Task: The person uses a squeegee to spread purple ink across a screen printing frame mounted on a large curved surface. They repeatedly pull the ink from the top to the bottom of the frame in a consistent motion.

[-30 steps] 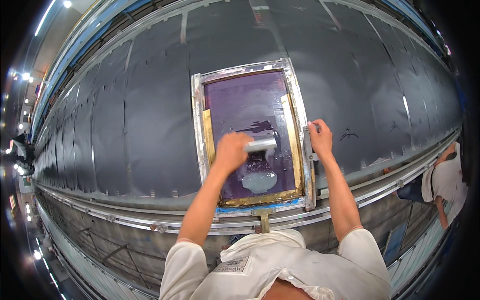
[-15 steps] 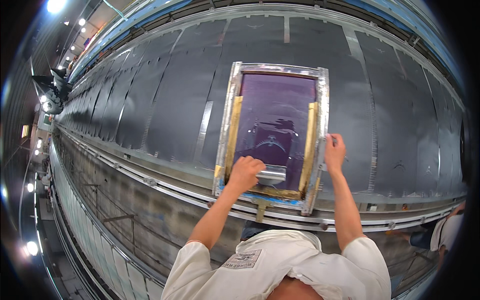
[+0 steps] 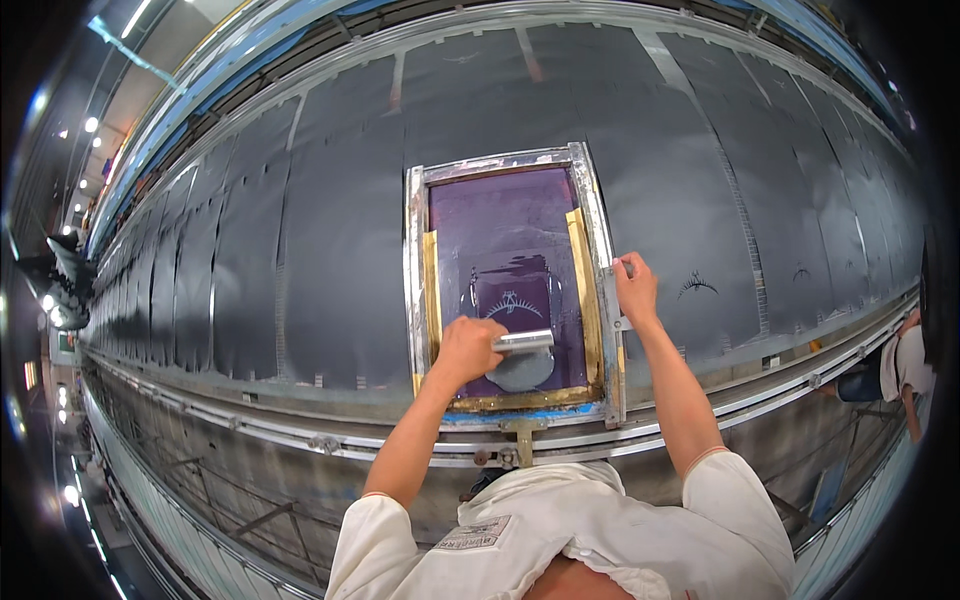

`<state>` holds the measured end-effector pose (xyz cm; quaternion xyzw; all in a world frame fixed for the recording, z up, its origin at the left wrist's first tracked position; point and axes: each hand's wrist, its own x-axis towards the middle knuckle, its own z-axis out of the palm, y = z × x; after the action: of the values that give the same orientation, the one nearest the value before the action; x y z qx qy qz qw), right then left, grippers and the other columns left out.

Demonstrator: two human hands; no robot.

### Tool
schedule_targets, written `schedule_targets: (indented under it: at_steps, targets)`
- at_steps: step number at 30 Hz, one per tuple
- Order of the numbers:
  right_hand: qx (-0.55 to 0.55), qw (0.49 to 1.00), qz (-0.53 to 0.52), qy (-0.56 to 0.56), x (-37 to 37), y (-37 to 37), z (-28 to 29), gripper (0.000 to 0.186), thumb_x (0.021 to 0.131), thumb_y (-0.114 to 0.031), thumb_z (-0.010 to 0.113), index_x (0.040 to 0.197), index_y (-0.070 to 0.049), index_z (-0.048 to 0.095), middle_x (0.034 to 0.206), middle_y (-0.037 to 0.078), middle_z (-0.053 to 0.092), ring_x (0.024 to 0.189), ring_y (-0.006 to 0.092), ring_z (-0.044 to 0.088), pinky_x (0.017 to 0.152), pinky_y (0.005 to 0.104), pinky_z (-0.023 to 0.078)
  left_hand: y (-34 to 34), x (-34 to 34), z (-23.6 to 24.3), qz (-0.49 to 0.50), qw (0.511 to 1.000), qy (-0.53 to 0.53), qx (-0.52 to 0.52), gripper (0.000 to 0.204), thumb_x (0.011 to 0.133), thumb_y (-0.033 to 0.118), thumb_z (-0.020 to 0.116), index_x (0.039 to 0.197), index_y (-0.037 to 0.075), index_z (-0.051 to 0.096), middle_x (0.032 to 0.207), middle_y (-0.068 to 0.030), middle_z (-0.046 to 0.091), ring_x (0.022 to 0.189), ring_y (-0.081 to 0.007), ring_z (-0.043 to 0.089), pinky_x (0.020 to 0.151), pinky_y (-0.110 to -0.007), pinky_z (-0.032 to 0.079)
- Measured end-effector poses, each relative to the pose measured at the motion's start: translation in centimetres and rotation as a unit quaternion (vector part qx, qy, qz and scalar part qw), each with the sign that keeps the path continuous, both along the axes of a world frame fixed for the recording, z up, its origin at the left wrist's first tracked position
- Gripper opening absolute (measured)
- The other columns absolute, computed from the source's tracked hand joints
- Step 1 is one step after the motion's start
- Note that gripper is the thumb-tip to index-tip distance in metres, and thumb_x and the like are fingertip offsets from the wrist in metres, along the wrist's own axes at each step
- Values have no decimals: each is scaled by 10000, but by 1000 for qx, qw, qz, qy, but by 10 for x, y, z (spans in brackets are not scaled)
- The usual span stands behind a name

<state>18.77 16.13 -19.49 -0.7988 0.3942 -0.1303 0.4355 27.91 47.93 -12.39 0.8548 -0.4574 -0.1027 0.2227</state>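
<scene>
A metal-edged printing screen (image 3: 597,210) with purple mesh lies on the dark sheeting in front of me. My left hand (image 3: 468,348) is closed round the left end of a short silvery squeegee (image 3: 525,341) over the screen's lower part. Just nearer to me, a grey patch of ink (image 3: 522,372) lies on the mesh. Beyond the squeegee, a pale arched motif (image 3: 510,305) shows in the mesh. My right hand (image 3: 636,285) grips the screen's right edge by a small metal bracket; its fingertips are partly hidden.
A long table covered with dark sheets (image 3: 340,220) stretches to both sides. Right of the screen is a dark arched print (image 3: 697,285). A metal rail (image 3: 330,440) runs along the near edge, with a bracket (image 3: 524,440) against it. Another person (image 3: 905,365) is at far right.
The screen has shifted left along the table, and a dark arched print now shows on its right. My left hand and the squeegee have moved left with it. More grey ink shows below the squeegee.
</scene>
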Motion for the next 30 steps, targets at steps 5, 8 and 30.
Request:
schedule_targets:
  at_steps: [5, 8, 30]
  targets:
    - [-145, 956, 227, -112, 43, 19, 35, 372, 940, -439, 712, 1051, -85, 733, 970, 138, 740, 1013, 340, 677, 930, 453, 503, -21, 81, -8, 26, 999, -15, 13, 131, 723, 168, 828, 831, 114, 777, 820, -95, 740, 740, -336, 702, 687, -444, 547]
    - [-68, 902, 424, -40, 92, 46, 76, 365, 863, -415, 785, 1001, -79, 748, 943, 130, 738, 1016, 332, 672, 950, 442, 493, -43, 108, -2, 26, 999, 9, 18, 114, 727, 168, 823, 819, 118, 780, 820, -102, 738, 738, -347, 702, 685, -447, 558]
    - [-241, 828, 501, 69, 118, 73, 49, 195, 738, -207, 803, 872, -88, 725, 807, 146, 731, 839, 359, 707, 835, 455, 512, -43, 111, -8, 13, 999, -41, 32, 153, 731, 225, 846, 806, 133, 749, 774, -86, 718, 753, -312, 691, 755, -427, 489]
